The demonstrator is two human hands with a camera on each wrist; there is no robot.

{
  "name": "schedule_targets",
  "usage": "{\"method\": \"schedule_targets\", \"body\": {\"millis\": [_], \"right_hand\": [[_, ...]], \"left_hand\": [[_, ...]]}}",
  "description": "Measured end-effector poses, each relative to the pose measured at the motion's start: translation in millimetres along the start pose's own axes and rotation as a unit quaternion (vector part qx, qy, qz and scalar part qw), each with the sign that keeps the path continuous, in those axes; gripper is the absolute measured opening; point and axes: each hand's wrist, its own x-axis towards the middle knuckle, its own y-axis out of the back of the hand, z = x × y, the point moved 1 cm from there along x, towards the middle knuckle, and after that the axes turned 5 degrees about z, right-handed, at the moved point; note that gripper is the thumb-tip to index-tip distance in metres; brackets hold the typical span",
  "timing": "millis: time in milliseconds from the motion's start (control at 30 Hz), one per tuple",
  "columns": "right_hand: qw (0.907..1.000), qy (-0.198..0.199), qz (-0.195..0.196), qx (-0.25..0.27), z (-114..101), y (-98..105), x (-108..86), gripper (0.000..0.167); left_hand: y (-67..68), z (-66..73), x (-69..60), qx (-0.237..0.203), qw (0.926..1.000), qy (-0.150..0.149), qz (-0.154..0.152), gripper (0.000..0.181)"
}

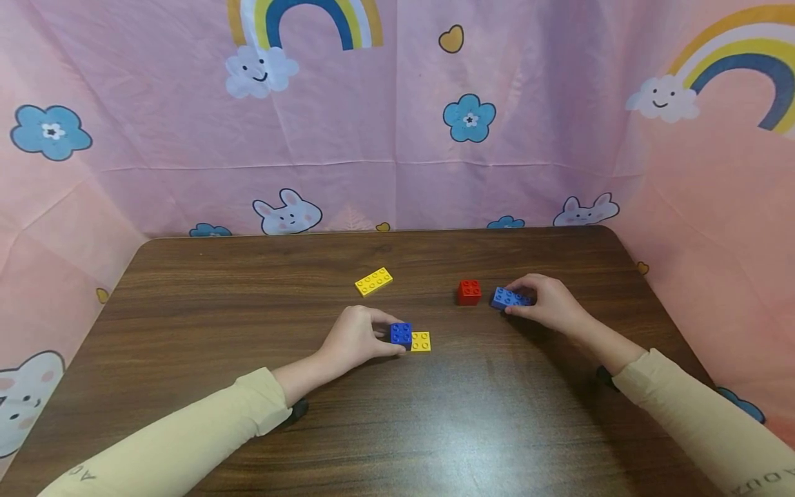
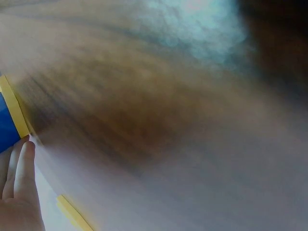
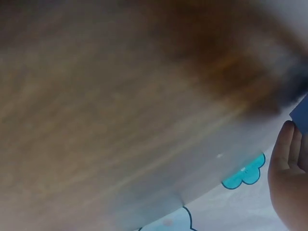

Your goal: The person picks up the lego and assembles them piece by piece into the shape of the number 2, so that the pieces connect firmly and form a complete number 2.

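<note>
One left hand and one right hand are gripping blue bricks flanking the red block; slipping risks bumping it.

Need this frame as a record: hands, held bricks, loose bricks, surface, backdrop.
left hand: grips dark blue block
dark blue block: on near yellow plate, right part of plate uncovered
right hand: grips lighter blue brick
red block: unheld, just left of lighter blue brick
far yellow plate: unheld, studs up
surface: brown wood-grain table
backdrop: pink printed cloth
</note>
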Motion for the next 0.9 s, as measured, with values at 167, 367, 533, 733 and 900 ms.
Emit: {"method": "schedule_targets", "body": {"millis": [167, 367, 533, 733, 900], "right_hand": [[0.9999, 0.008, 0.005, -0.008, 0.7, 5.6, 4.0, 0.040], [0.9996, 0.022, 0.012, -0.012, -1.2, 12.4, 8.5, 0.039], [0.9995, 0.024, 0.014, -0.012, -7.1, 19.3, 12.2, 0.040], [0.9996, 0.023, 0.012, -0.010, -16.4, 26.3, 16.2, 0.040], [0.9992, 0.035, 0.014, -0.012, -22.9, 30.0, 19.8, 0.040]], "left_hand": [[-0.8, -0.2, 0.1, -0.002, 1.0000, 0.002, -0.001, 0.039], [-1.1, -1.1, 0.3, -0.008, 0.9999, 0.004, -0.003, 0.038], [-0.8, -0.7, 0.3, -0.006, 1.0000, 0.005, -0.004, 0.039], [-0.4, 0.4, -0.1, -0.001, 1.0000, 0.005, -0.003, 0.039], [-0.1, 1.0, -0.7, 0.000, 1.0000, 0.008, -0.002, 0.038]]}}
